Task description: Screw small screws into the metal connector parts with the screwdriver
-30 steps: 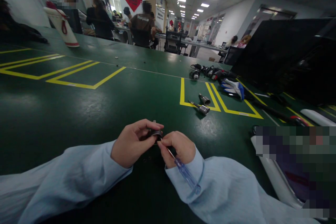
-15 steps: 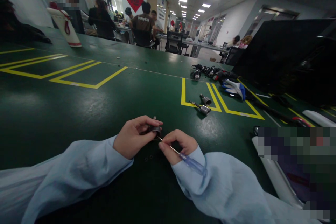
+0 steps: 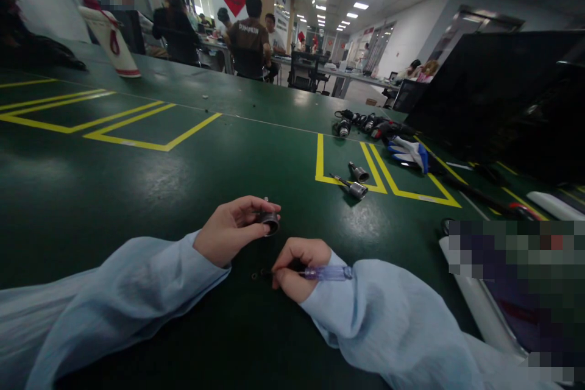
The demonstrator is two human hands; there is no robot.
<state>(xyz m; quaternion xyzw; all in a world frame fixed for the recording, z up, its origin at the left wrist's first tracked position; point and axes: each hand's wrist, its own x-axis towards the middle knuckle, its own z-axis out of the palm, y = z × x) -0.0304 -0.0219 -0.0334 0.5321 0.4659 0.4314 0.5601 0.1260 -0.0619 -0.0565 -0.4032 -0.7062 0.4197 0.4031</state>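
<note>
My left hand (image 3: 235, 223) is closed around a dark metal hole saw (image 3: 270, 223), its open cup facing me and its thin shank pointing away. The thumb presses on the cup's rim. In my right hand (image 3: 301, 265) is a screwdriver (image 3: 328, 273) with a clear purple handle, held low over the table with its shaft pointing left. The fingers hide part of the shaft. Just left of these fingers lies a tiny dark ring (image 3: 254, 276), with another small piece beside it near the fingertips. The hands are apart, and the screwdriver is clear of the hole saw.
Two more hole saws (image 3: 356, 190) lie by a yellow tape outline on the green table (image 3: 183, 189). Behind them are corded tools (image 3: 342, 128) and a blue-white glove (image 3: 409, 155). A black monitor (image 3: 503, 103) stands right, a cup (image 3: 112, 42) far left. People sit beyond.
My right hand has drawn the screwdriver out of the hole saw's cup and lowered it toward the small rings. My left hand has shifted slightly up and left, still holding the hole saw.
</note>
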